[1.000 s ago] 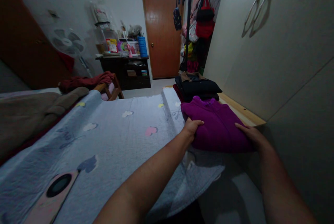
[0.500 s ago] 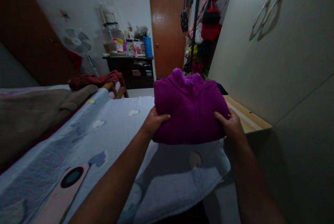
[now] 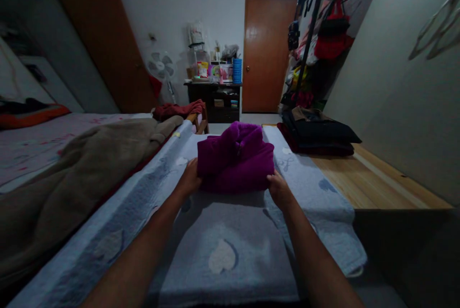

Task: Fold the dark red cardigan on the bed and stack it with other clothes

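A folded purple jacket (image 3: 235, 166) with a fuzzy collar is in the middle of the head view, its collar pointing away from me. My left hand (image 3: 191, 176) grips its left side, and my right hand (image 3: 277, 186) grips the lower right corner. The fingers of both hands are partly hidden behind or under the cloth. Beneath the jacket lies a blue-grey sheet (image 3: 223, 231) with pale heart shapes. Whether the jacket rests fully on the sheet or is held just above it, I cannot tell.
To the right, a stack of folded dark clothes (image 3: 319, 133) lies on a wooden board (image 3: 345, 174). A brown garment (image 3: 108, 154) is spread at the left. Farther back are a fan (image 3: 161, 64), a black cabinet (image 3: 215, 102) and a wooden door (image 3: 269, 49).
The jacket and both hands have moved left and away from me in the view, now lower over the sheet. My view has turned right-to-left, showing the dark clothes stack that was mostly hidden.
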Action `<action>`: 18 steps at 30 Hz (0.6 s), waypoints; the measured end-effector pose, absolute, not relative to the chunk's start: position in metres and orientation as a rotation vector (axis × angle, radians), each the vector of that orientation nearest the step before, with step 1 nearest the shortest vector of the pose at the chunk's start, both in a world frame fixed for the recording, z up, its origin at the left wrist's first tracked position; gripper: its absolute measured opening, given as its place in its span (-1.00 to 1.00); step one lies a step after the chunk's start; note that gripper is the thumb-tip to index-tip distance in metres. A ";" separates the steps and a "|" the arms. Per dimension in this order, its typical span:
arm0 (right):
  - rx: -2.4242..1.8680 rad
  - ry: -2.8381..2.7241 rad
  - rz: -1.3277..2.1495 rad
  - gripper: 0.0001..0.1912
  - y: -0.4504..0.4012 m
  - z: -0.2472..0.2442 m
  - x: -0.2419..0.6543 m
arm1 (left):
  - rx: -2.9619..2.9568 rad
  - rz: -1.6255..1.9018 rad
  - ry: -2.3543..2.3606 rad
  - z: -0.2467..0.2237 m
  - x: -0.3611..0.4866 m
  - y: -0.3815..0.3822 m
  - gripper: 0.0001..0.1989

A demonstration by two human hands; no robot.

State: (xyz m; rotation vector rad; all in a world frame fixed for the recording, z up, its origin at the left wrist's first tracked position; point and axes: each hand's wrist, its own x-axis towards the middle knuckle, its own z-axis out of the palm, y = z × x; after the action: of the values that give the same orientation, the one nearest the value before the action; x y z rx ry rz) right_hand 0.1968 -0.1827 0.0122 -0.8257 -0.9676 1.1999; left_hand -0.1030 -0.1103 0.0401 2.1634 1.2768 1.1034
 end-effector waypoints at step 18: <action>-1.168 -1.437 1.629 -0.73 -0.255 0.008 0.203 | 1.919 0.577 1.113 0.012 -0.163 -0.216 -0.62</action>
State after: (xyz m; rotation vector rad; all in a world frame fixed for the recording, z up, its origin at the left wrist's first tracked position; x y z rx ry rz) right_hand 0.2029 -0.2548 0.0080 -1.1681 -1.4372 1.6286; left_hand -0.1626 -0.2165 0.0124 1.9194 1.1125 0.5774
